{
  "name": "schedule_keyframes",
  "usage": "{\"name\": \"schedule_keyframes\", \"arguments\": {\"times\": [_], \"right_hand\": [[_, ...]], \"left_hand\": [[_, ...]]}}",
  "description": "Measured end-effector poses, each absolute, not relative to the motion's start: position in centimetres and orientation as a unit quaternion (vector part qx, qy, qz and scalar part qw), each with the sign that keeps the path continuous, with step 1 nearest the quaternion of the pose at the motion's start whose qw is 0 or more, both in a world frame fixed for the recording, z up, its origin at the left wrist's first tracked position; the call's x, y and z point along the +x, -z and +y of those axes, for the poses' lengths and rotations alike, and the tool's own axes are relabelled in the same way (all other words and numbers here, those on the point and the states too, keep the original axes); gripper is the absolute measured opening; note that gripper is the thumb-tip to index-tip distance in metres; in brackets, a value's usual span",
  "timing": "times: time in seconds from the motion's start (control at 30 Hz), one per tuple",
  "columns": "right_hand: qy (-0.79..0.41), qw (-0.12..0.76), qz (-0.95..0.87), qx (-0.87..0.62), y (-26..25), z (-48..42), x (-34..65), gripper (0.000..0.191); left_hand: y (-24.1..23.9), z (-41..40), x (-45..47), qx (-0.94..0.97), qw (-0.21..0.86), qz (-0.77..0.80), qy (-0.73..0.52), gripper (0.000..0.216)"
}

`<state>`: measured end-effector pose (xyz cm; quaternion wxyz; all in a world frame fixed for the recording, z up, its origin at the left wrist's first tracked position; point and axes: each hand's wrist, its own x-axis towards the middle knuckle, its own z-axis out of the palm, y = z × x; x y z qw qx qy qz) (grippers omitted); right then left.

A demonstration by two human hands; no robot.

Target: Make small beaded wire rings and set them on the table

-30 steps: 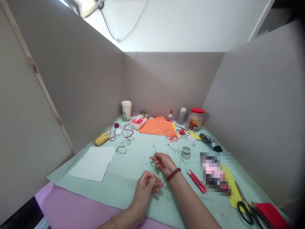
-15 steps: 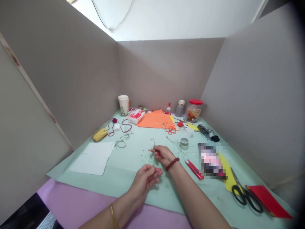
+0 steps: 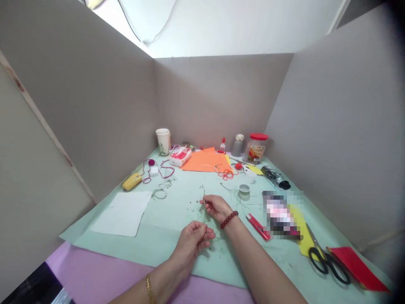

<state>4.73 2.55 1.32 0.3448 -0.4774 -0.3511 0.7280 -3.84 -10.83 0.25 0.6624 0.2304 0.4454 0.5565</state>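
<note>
Above the pale green sheet (image 3: 171,245), both hands pinch a thin green cord (image 3: 204,216). My right hand (image 3: 217,207), wearing a dark red bead bracelet, grips its upper part, and a short end sticks up past the fingertips. Lower and nearer to me, my left hand (image 3: 195,238) has thumb and fingers closed on the lower part. Small dark bits (image 3: 190,207) lie scattered left of the right hand. Thin green strands (image 3: 234,192) spread to its right, beside a round spool (image 3: 244,192). Which fingers bear on the cord is partly hidden.
A red box cutter (image 3: 258,227), black-handled scissors (image 3: 327,261) and a red packet (image 3: 359,267) lie right. White paper (image 3: 122,213) and a yellow corn-shaped object (image 3: 132,181) are left. Orange sheets (image 3: 202,161), a tissue pack (image 3: 179,156), a cup (image 3: 163,142) and a jar (image 3: 255,150) stand farther back.
The view has shifted slightly. Both hands keep nearly the same pose, still closed on the green cord.
</note>
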Motion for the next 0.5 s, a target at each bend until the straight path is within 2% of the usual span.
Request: {"name": "schedule_keyframes", "arguments": {"times": [0.17,0.5], "right_hand": [[-0.726,0.342,-0.364,-0.472,-1.16,2.55,4.79,0.011],[-0.723,0.329,-0.377,-0.476,-1.18,2.72,5.0,0.016]], "left_hand": [[0.41,-10.56,-3.7,0.287,0.614,0.471,-0.565,0.035],[0.37,-10.44,-3.64,0.331,0.548,0.491,-0.591,0.028]]}}
